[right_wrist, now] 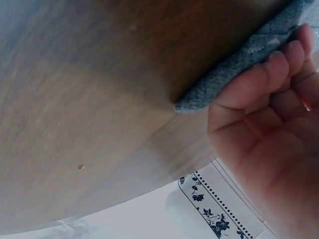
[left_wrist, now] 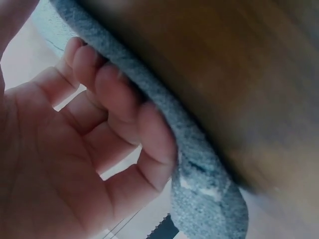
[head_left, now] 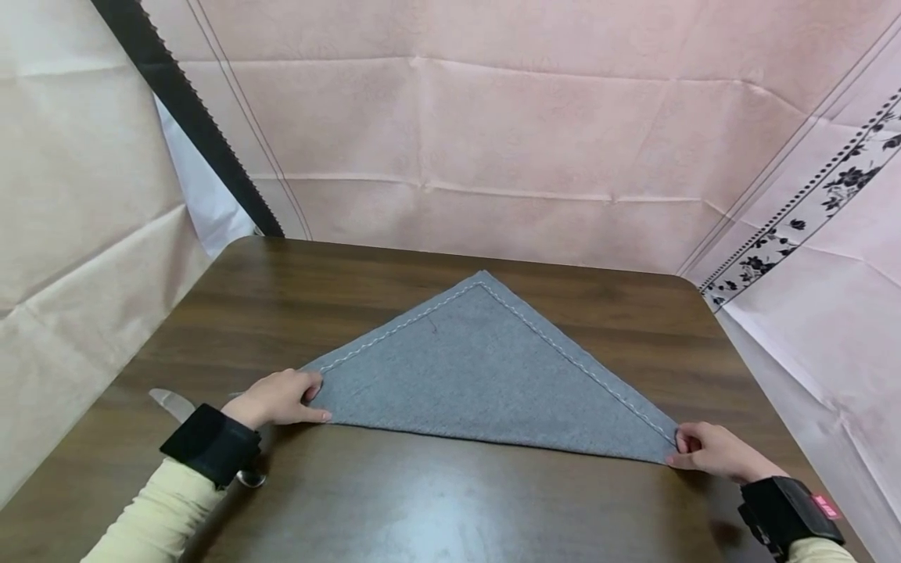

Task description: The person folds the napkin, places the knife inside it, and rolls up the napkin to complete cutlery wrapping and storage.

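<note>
A grey cloth napkin [head_left: 479,375] lies on the table folded into a triangle, its peak at the far side and its long fold toward me. Pale stitching runs along its two slanted edges. At the left corner my left hand [head_left: 285,397] holds the cloth, thumb by the fold and fingers curled against it. My right hand [head_left: 718,451] pinches the right corner between thumb and fingers. In the left wrist view, fingertips press along the thick cloth edge [left_wrist: 164,107]. The right wrist view has the cloth corner [right_wrist: 199,94] sticking out past the fingers.
A table knife [head_left: 172,403] lies under my left wrist, its middle hidden; a shiny metal end [head_left: 251,478] shows on the other side. Brown wooden tabletop [head_left: 422,516] surrounds the cloth. Pale curtains [head_left: 528,141] hang behind and at both sides.
</note>
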`<state>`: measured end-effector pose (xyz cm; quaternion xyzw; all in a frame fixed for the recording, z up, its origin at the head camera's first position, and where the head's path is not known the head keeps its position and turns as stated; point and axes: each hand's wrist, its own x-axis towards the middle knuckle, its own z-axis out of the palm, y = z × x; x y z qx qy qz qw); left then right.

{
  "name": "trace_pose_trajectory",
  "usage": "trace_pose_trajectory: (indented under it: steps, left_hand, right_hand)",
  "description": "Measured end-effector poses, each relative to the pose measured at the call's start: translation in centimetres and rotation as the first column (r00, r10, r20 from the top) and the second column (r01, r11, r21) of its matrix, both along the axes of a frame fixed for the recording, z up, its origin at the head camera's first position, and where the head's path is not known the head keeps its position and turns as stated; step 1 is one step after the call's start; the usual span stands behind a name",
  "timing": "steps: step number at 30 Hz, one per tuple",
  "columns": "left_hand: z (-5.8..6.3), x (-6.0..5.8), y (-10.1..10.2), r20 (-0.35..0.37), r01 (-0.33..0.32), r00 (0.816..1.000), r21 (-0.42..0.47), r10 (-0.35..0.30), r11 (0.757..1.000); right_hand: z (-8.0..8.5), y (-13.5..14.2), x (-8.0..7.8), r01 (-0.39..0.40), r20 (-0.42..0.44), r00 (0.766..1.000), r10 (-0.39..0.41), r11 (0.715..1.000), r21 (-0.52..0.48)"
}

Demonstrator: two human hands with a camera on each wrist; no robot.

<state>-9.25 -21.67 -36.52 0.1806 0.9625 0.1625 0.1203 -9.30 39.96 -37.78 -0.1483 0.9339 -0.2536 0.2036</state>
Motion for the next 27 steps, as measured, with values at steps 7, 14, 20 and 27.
trace_pose_trajectory:
  steps: [7,14,20,27]
  left_hand:
    - [0.6,-0.1,-1.3,-0.053,0.08,0.996,0.096,-0.075,0.992]
    - [1.1,1.3,-5.6,-0.152,-0.054,0.987,0.032,0.059,0.998]
    - [0.9,2.9,-9.3,-0.11,-0.088,0.991,-0.059,0.081,0.994]
    - [0.5,4.2,-11.1,-0.162,-0.05,0.987,-0.196,0.018,0.979]
  right_hand:
    - [0.0,0.3,-0.4,-0.029,0.013,1.0,0.029,1.0,0.006]
    - [-0.3,0.4,-0.4,-0.027,0.052,0.998,0.028,0.999,-0.026]
    - [-0.3,0.6,-0.5,-0.04,0.033,0.999,0.041,0.999,-0.023]
    - [-0.6,0.8,-0.7,-0.043,0.028,0.999,0.043,0.999,-0.003]
